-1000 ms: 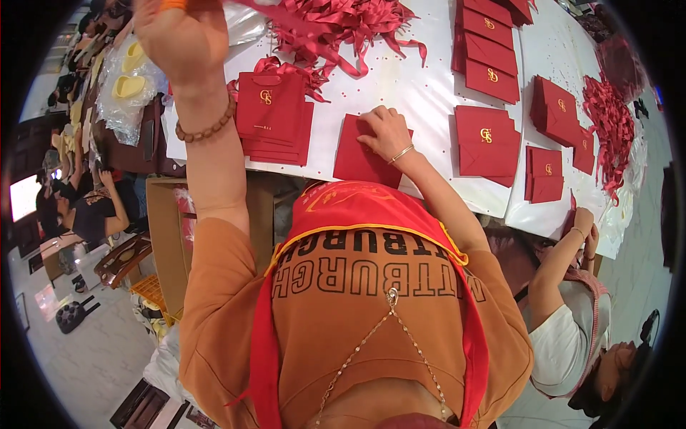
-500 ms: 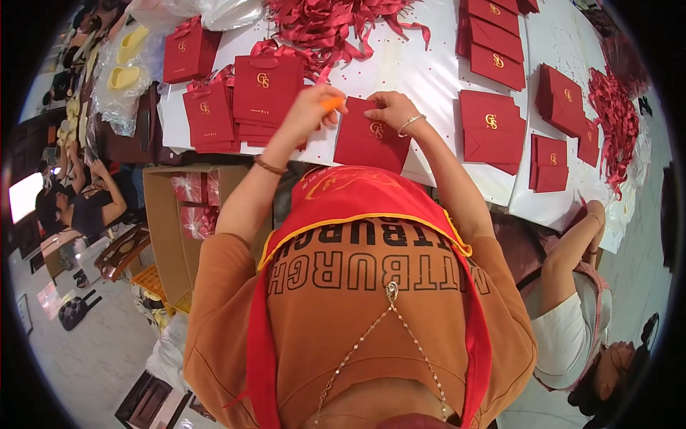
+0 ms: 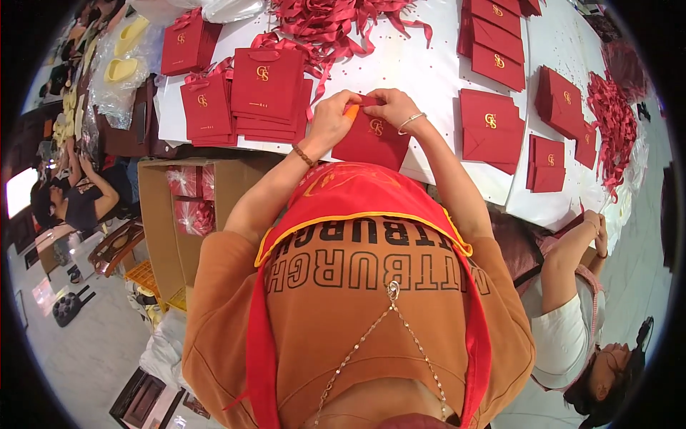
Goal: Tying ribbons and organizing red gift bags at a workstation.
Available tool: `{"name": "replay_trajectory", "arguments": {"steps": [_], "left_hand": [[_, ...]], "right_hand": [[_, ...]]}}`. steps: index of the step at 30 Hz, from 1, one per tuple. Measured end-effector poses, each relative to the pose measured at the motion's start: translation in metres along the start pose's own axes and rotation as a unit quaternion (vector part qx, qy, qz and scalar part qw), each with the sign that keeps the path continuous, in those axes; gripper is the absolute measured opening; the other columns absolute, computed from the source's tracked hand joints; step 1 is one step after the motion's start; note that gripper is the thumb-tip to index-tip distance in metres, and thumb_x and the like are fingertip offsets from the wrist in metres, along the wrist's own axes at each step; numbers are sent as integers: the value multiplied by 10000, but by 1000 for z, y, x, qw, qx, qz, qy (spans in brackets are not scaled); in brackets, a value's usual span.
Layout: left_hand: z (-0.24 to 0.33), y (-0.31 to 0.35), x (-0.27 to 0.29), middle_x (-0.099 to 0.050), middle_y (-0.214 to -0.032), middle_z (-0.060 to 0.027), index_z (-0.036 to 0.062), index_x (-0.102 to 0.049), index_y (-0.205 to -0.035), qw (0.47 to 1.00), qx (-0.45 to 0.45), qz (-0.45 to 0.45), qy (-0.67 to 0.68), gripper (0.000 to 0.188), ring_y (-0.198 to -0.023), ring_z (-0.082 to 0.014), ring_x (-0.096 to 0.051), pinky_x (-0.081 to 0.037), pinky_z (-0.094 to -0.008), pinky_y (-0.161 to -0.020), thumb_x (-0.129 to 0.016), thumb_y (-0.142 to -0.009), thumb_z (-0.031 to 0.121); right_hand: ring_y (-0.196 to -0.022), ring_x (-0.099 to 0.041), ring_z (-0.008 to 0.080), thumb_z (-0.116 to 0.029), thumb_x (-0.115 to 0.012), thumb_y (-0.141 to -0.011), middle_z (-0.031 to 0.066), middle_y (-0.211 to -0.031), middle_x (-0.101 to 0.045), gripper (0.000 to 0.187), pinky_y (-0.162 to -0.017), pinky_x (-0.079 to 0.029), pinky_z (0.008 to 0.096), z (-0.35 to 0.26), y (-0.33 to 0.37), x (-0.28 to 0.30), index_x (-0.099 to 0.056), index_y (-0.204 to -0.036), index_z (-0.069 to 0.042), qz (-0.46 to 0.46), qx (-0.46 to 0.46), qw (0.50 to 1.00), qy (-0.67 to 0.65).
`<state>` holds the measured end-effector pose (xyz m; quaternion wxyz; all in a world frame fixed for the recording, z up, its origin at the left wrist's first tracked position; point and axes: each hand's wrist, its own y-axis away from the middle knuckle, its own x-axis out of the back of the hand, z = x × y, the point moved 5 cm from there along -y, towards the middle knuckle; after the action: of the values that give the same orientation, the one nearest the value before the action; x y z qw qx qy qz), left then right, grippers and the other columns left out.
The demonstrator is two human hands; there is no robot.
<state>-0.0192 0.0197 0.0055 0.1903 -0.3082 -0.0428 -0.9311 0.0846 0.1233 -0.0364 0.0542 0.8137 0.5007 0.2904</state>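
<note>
A flat red paper gift bag (image 3: 368,141) with a gold emblem lies at the table's front edge, right before me. My left hand (image 3: 334,120) pinches its far edge near the left corner; something orange, perhaps a finger cover, shows at the thumb. My right hand (image 3: 391,109) grips the same edge a little to the right, thumb on the bag's face, fingers curled behind. The two hands' fingertips nearly meet there. What lies between them is too small to make out.
Left stand stacked red bags with ribbon handles (image 3: 266,82). A heap of red ribbons (image 3: 336,21) lies beyond my hands. More bag stacks (image 3: 491,129) lie right. An open cardboard box (image 3: 158,229) sits below the table's left edge. Another person (image 3: 568,286) sits at the right.
My left hand has moved right and down from above the bag's left corner to its far edge, and now pinches it. My right hand has stayed nearly in place.
</note>
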Motion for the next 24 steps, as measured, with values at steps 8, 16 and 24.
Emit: {"name": "replay_trajectory", "arguments": {"steps": [8,16,24], "left_hand": [[2,-4,-4,-612,-819,-174,-9,-588,-859,998,-59,-6,-27,152,-735,-329,-589,-465,-373,-649,-512,-739,46],[15,-8,-8,-606,-792,-167,2,-581,-821,981,-105,-49,-158,106,-745,-326,-585,-460,-392,-646,-512,-751,41],[9,-15,-6,-602,-762,-177,2,-580,-802,981,-98,-82,-147,84,-733,-322,-588,-459,-389,-634,-525,-753,43]], "right_hand": [[-820,-604,256,-277,-635,-714,111,-880,-638,333,-736,-463,338,2,-1,-2,-622,-1014,-133,8,13,1000,19],[-845,-605,258,-266,-634,-720,84,-921,-641,302,-746,-466,347,-6,7,0,-628,-1005,-166,49,34,997,57],[-835,-611,258,-246,-644,-712,83,-898,-647,280,-738,-471,349,-14,8,-2,-637,-977,-153,43,11,997,67]]}}
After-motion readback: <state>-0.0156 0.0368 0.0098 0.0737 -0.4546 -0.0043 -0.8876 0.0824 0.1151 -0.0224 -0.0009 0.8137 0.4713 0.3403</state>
